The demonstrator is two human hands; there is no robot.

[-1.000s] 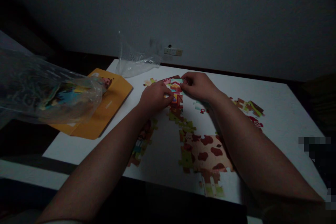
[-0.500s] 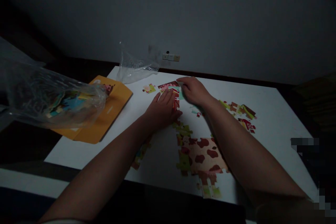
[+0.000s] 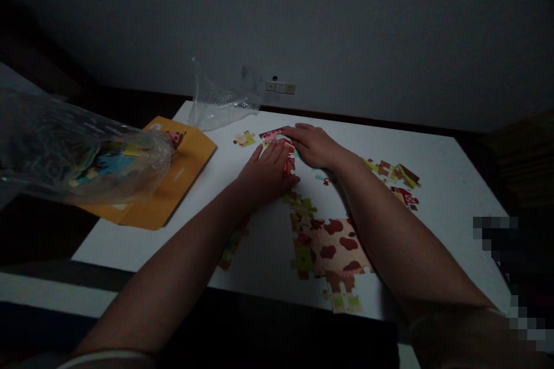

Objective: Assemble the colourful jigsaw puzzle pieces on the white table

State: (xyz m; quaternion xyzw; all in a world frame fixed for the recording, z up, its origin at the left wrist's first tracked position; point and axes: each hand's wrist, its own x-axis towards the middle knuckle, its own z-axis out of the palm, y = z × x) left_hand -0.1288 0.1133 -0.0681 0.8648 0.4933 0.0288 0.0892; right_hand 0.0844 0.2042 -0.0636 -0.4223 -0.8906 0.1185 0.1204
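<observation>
A half-built jigsaw lies on the white table (image 3: pixel 441 179). Its joined part (image 3: pixel 329 245) shows a brown-spotted cow with green bits above. My left hand (image 3: pixel 268 172) lies flat, fingers together, pressing on the red and pink pieces (image 3: pixel 270 135) at the top of the joined strip. My right hand (image 3: pixel 315 146) rests palm down beside it, fingers laid over the same top pieces. Neither hand has lifted a piece off the table. A lone pink-green piece (image 3: pixel 244 138) sits to the left of the hands.
An orange puzzle box (image 3: pixel 173 184) lies at the table's left, with a clear plastic bag of pieces (image 3: pixel 82 155) near the camera over it. Another empty clear bag (image 3: pixel 220 106) sits at the far edge. Loose joined pieces (image 3: pixel 396 180) lie to the right; more hide under my left forearm.
My left hand went from pinching the top pieces to lying flat on them. My right hand flattened and pressed down beside it. The view shifted slightly.
</observation>
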